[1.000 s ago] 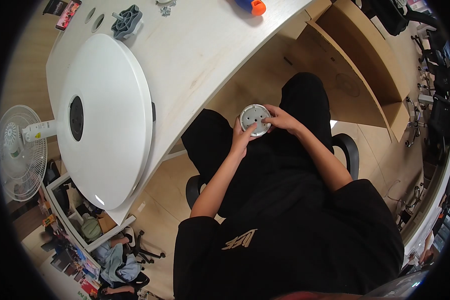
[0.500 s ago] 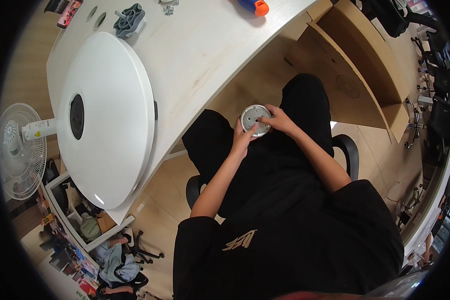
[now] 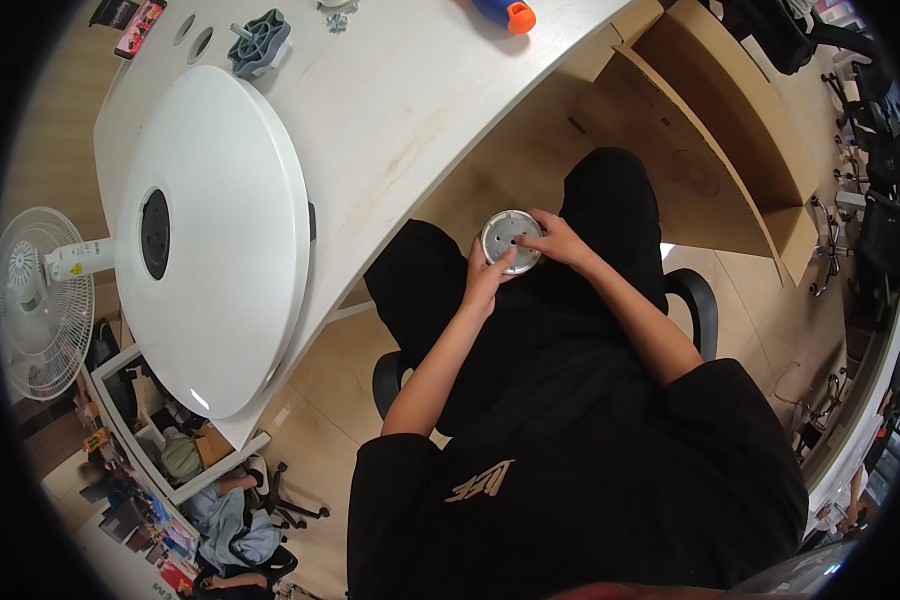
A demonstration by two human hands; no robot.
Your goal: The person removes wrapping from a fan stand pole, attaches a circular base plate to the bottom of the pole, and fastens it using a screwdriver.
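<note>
Both my hands grip a round, silvery-grey disc (image 3: 503, 228) with small holes in its face, held above my lap between my knees. My left hand (image 3: 485, 277) clasps its lower left edge, thumb on the face. From the upper right, my right hand (image 3: 557, 240) holds the rim with its thumb also pressed on the face. The fingers behind the disc are hidden. On the table to my left lies a large white round panel (image 3: 220, 240) with a black round insert (image 3: 155, 234).
The white table (image 3: 390, 110) carries a grey star-shaped knob with a bolt (image 3: 260, 45), a blue and orange object (image 3: 510, 14), small metal pieces (image 3: 337, 20) and a phone (image 3: 140, 28). An open cardboard box (image 3: 690, 140) stands ahead right; a fan (image 3: 45, 300) stands left. A seated person (image 3: 235, 530) is lower left.
</note>
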